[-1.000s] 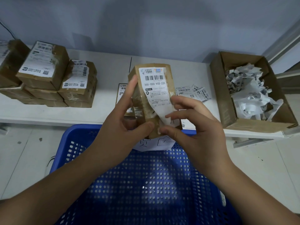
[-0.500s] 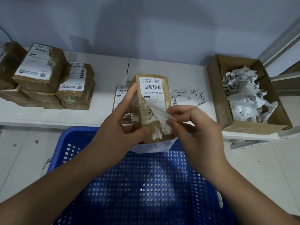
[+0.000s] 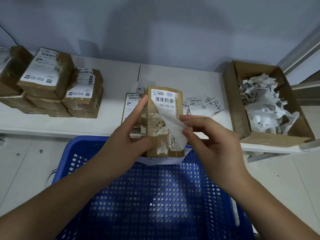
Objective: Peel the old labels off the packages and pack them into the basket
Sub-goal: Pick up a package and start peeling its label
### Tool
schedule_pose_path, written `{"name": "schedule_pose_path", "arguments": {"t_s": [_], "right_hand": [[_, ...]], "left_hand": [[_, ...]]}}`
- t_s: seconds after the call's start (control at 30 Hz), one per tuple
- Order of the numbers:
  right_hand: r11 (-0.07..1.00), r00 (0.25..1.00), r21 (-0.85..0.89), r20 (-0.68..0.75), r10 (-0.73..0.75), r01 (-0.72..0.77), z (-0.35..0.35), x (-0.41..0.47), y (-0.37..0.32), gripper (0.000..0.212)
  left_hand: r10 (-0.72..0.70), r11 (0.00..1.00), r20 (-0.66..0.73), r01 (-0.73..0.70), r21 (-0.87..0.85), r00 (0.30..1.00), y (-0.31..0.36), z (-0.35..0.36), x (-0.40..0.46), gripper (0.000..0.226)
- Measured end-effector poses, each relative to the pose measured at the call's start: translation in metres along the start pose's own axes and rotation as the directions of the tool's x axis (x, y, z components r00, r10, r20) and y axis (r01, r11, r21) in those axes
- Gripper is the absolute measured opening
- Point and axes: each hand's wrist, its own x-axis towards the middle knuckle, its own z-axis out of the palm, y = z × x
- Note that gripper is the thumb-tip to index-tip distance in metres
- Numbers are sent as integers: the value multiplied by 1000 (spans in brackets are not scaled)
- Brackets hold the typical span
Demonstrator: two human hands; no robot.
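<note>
Up between both hands, the taped brown package (image 3: 163, 122) is held upright above the far rim of the blue perforated basket (image 3: 152, 196), with the left hand (image 3: 128, 141) gripping its left edge, index finger laid along the side and thumb pressed on the front. Just beside it, the right hand (image 3: 210, 139) pinches the loosened lower flap of the white shipping label (image 3: 166, 108), whose barcoded top is stuck to the package. Further labelled packages (image 3: 52, 87) are stacked on the white shelf (image 3: 114, 78) at left, loose peeled labels (image 3: 203, 105) lie behind the hands, and a cardboard box (image 3: 239, 108) of crumpled label scraps sits at right.
</note>
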Motion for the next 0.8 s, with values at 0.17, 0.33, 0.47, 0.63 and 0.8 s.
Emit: {"name": "schedule_pose_path", "arguments": {"t_s": [0.17,0.33,0.47,0.63,0.8], "right_hand": [[961,976,-174,19,-215,215,2,-4,0,22],[965,980,-172,15,-196,196,4,-4,0,24],[972,983,-149,41,-176,181,7,-4,1,33],[960,981,-204,47,-189,194,11,-9,3,45],[960,977,-192,-30,-211,202,12,-8,5,35]], "left_hand": [[-45,998,-4,45,-38,999,-2,2,1,77],[9,1000,65,-11,17,998,-2,4,1,89],[67,998,71,-66,-16,995,-4,5,1,86],[109,994,78,-106,-40,991,-3,9,0,79],[107,994,82,-105,-31,991,-6,7,-1,81]]}}
